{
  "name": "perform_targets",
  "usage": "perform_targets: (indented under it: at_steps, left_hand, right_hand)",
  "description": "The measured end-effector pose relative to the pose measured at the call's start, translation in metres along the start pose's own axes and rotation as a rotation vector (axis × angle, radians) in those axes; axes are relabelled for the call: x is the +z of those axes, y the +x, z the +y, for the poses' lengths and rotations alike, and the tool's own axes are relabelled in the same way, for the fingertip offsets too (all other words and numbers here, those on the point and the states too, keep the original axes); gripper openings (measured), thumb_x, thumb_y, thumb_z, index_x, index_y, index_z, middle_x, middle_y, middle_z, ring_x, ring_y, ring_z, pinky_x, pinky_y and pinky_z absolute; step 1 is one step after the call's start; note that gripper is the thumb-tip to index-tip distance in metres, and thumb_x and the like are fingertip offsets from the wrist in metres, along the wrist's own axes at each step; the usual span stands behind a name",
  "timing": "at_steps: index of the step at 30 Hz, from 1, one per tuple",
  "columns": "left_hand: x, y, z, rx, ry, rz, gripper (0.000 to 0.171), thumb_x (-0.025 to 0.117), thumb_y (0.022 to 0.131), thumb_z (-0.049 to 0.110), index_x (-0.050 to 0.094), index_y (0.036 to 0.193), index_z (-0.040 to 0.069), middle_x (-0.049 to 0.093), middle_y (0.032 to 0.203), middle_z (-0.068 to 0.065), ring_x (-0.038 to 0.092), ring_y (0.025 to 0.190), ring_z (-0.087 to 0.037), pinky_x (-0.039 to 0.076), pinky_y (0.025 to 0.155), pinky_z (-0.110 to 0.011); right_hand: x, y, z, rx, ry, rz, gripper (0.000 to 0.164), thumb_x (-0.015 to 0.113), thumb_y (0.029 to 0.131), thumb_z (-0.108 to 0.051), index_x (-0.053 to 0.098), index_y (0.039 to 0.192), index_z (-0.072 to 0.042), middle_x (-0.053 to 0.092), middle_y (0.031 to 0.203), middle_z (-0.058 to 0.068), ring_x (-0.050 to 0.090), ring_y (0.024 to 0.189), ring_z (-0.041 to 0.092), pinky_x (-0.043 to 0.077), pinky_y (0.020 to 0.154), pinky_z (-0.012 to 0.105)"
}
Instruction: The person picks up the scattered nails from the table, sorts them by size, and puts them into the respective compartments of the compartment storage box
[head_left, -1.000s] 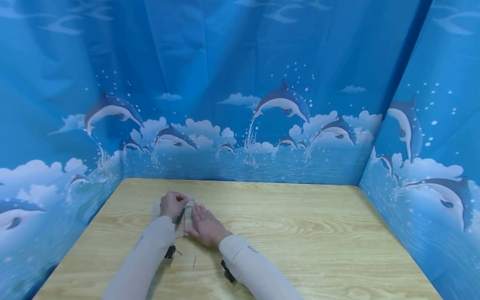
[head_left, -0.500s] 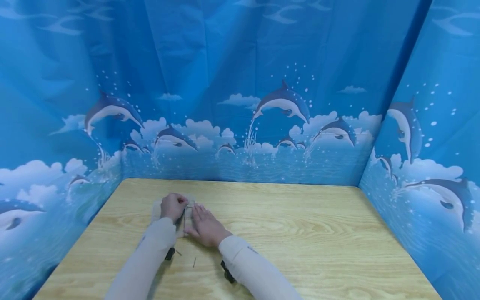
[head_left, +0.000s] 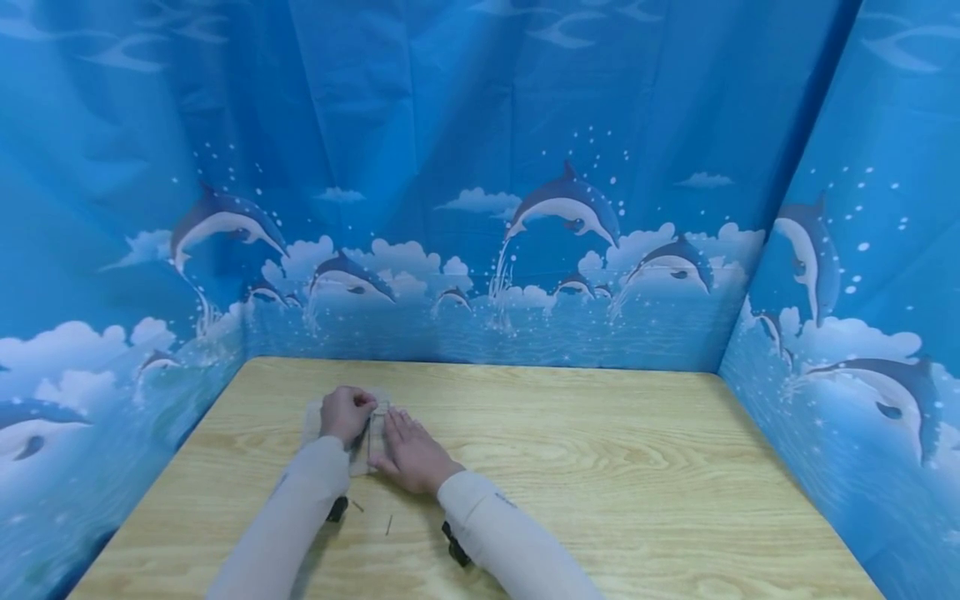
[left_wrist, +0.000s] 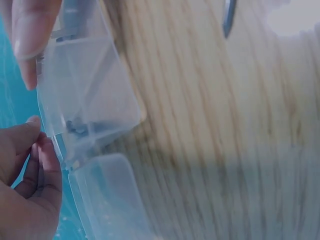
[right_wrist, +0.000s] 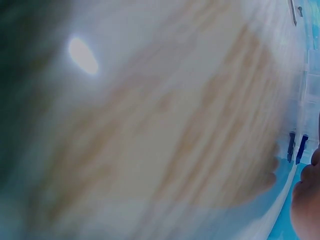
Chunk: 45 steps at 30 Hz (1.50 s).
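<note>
A clear plastic compartment box point(head_left: 381, 429) lies on the left part of the table, between the two hands. My left hand point(head_left: 347, 414) is at its far end, thumb and forefinger pinching the edge of the box; the left wrist view shows this hand point(left_wrist: 30, 185) beside the see-through compartments point(left_wrist: 90, 75). Some small dark pieces point(left_wrist: 77, 126) show through the plastic. My right hand point(head_left: 414, 454) rests with straight fingers along the right side of the box. In the right wrist view, part of this hand point(right_wrist: 306, 200) appears at the edge, near two dark slim pieces point(right_wrist: 302, 149).
Two thin nail-like pieces lie in front of the box: one short piece point(head_left: 358, 506) near the left cuff, another piece point(head_left: 389, 524) closer to me. The wood-grain table point(head_left: 600, 467) extends right. Blue dolphin-print curtains point(head_left: 480, 317) stand behind and at both sides.
The left fingertips shift slightly at the far end of the box. The right hand stays in place against its side.
</note>
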<state>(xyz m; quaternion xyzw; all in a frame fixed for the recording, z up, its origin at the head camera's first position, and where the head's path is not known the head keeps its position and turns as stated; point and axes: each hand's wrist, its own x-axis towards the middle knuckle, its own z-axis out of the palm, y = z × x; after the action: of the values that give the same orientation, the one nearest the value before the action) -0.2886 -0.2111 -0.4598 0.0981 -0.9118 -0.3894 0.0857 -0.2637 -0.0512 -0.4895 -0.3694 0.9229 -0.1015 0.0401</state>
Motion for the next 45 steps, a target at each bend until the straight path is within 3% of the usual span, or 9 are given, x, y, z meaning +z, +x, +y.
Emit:
perform_targets:
  at_steps: [9,15,29,36,45]
  left_hand:
    - [-0.008,-0.002,0.001,0.015,-0.032,-0.025,0.013,0.063,0.091,0.006,0.070,0.098,-0.001,0.070,0.097,-0.018,0.066,0.090,-0.030,0.054,0.079,-0.043]
    - [-0.017,-0.004,-0.001,0.065,-0.032,-0.045,0.014,0.063,0.092,0.009,0.070,0.101,0.001,0.070,0.100,-0.016,0.065,0.093,-0.029,0.053,0.081,-0.044]
    - [-0.042,-0.029,-0.005,0.139,0.023,-0.099,0.012,0.066,0.089,0.010,0.071,0.098,0.004,0.071,0.095,-0.010,0.065,0.089,-0.024,0.053,0.082,-0.042]
    - [-0.047,-0.051,-0.012,0.181,0.008,-0.135,0.011,0.069,0.087,0.007,0.072,0.096,0.002,0.072,0.090,-0.009,0.066,0.083,-0.020,0.054,0.077,-0.038]
    - [-0.052,-0.083,-0.018,0.165,0.020,-0.190,0.009,0.072,0.083,0.009,0.072,0.091,0.006,0.072,0.086,-0.004,0.063,0.077,-0.013,0.053,0.070,-0.029]
  right_hand:
    - [0.001,0.001,0.002,0.007,0.004,0.006,0.073,0.025,0.101,-0.055,0.014,0.152,-0.004,0.010,0.160,0.013,0.010,0.147,0.024,0.013,0.118,0.032]
    - [0.002,0.001,0.001,0.008,0.010,0.001,0.074,0.024,0.100,-0.056,0.014,0.152,-0.004,0.009,0.160,0.012,0.008,0.147,0.022,0.013,0.118,0.032]
    - [0.000,-0.001,0.000,0.002,-0.010,0.004,0.073,0.026,0.101,-0.054,0.015,0.152,-0.003,0.010,0.160,0.014,0.011,0.147,0.025,0.013,0.118,0.032]
    - [-0.001,-0.001,-0.001,0.010,-0.008,0.001,0.072,0.026,0.101,-0.053,0.015,0.152,-0.003,0.010,0.160,0.013,0.010,0.147,0.024,0.013,0.118,0.032]
    - [-0.001,-0.001,-0.002,0.021,-0.007,-0.003,0.073,0.025,0.101,-0.054,0.014,0.152,-0.004,0.008,0.160,0.012,0.009,0.147,0.024,0.013,0.118,0.033]
